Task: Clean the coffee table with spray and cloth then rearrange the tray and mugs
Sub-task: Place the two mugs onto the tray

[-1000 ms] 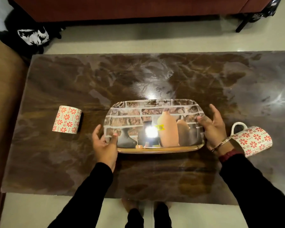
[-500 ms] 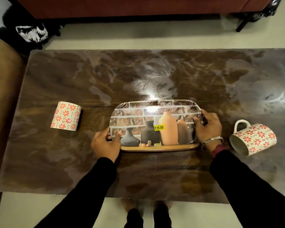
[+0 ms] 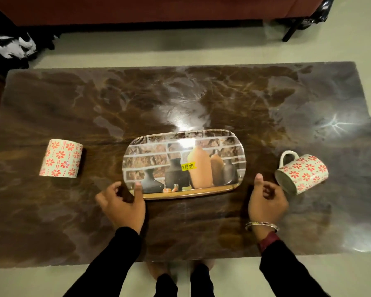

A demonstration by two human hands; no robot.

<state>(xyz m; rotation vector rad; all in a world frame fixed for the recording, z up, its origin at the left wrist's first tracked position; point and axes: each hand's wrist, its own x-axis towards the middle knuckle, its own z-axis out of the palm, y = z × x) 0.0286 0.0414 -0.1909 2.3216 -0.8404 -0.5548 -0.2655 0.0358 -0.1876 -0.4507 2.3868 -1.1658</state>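
Observation:
An oval tray (image 3: pixel 154 151) printed with vases and a brick wall lies flat in the middle of the brown marble coffee table (image 3: pixel 180 99). My left hand (image 3: pixel 122 205) hovers at its near left corner, fingers apart, thumb by the rim, holding nothing. My right hand (image 3: pixel 267 202) is off the tray to the right, loosely curled and empty. One white mug with red flowers (image 3: pixel 61 158) stands at the left. A second matching mug (image 3: pixel 302 173) lies on its side at the right, just beyond my right hand, mouth toward me.
A red-brown sofa (image 3: pixel 159 9) runs along the far side. A black-and-white bag (image 3: pixel 11 48) sits on the floor at the far left. A dark stand leg (image 3: pixel 293 28) is at the far right. My feet (image 3: pixel 180 273) show under the table's near edge.
The tray was tilted in both hands; it now lies flat on the table. Both hands have let go and drawn back toward me.

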